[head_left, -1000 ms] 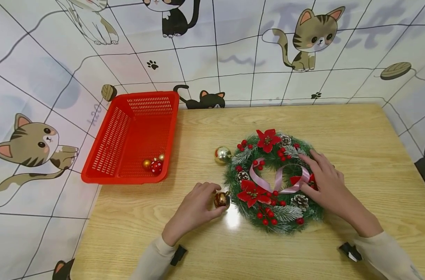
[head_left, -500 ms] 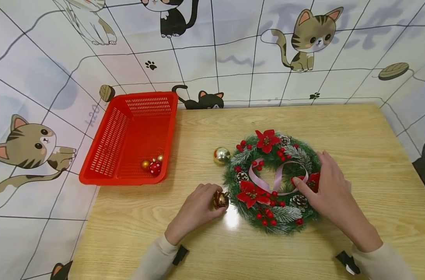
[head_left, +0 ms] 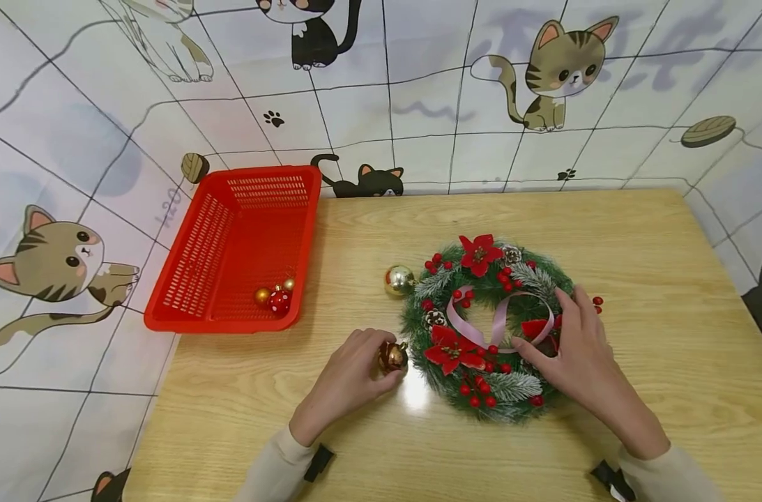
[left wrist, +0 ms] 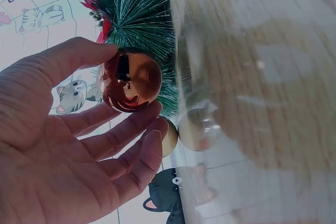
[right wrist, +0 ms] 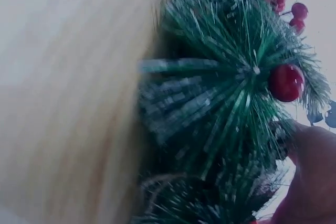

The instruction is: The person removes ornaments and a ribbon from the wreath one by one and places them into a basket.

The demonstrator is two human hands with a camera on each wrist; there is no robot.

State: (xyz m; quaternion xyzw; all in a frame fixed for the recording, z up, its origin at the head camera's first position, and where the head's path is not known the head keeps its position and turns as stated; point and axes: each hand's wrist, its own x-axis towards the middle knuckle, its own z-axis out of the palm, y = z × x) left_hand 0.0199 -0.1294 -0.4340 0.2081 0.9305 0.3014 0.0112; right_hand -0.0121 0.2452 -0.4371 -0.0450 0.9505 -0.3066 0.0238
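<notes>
Your left hand (head_left: 346, 380) has a copper ball (head_left: 394, 357) pinched between the thumb (left wrist: 79, 56) and the curled fingers (left wrist: 128, 135); the palm is loosely cupped behind it, so the grip is only partly closed, with fingertip contact alone. The ball sits at your fingertips, just off the wreath (head_left: 487, 328) at its lower-left rim, close above the table (head_left: 638, 230). In the left wrist view the green needles (left wrist: 139, 11) lie just past the ball, and whether they touch it cannot be told.

Your right hand (head_left: 578, 355) lies on the opposite side of the wreath, thumb reaching toward the inner ring and the fingers spread over the outer edge, so the greenery sits between them. The hold looks loose, fingers lightly bent rather than clamped. The right wrist view shows only blurred needles and a red berry (right wrist: 286, 82) just beside your hand. A pink ribbon (head_left: 496, 317) loops across the middle, just beyond your thumb.

Past your left fingertips, further from you, a gold ball (head_left: 398, 279) rests on the table touching or nearly touching the wreath's left edge. Well off to the left of that hand a red basket (head_left: 230, 230) stands at the table's edge, holding a few small baubles (head_left: 274, 296) in its near corner.
</notes>
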